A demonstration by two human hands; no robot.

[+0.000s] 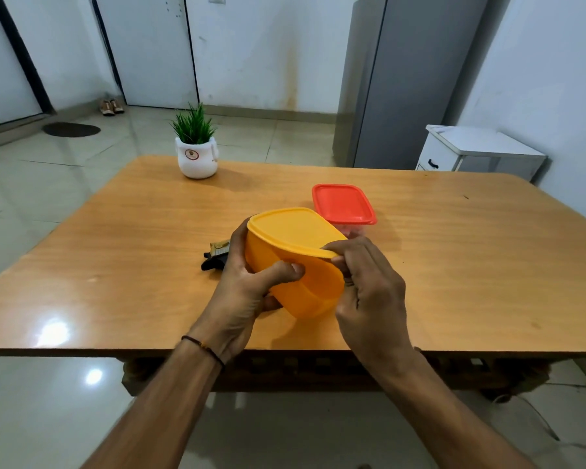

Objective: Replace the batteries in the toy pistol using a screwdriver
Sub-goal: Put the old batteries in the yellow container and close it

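I hold a yellow plastic container (313, 289) with a yellow lid (293, 230), tilted toward me just above the wooden table (115, 265). My left hand (244, 292) wraps around its left side, thumb pressed on the front wall. My right hand (369, 289) pinches the lid's near right edge. Behind my left hand lies a black and gold object (215, 257), mostly hidden, possibly the toy pistol. No screwdriver or batteries are visible.
A clear container with a red lid (343, 203) stands just behind the yellow one. A white pot with a green plant (197, 154) sits at the table's far edge. A grey fridge (403, 79) and a white cabinet (477, 152) stand beyond the table.
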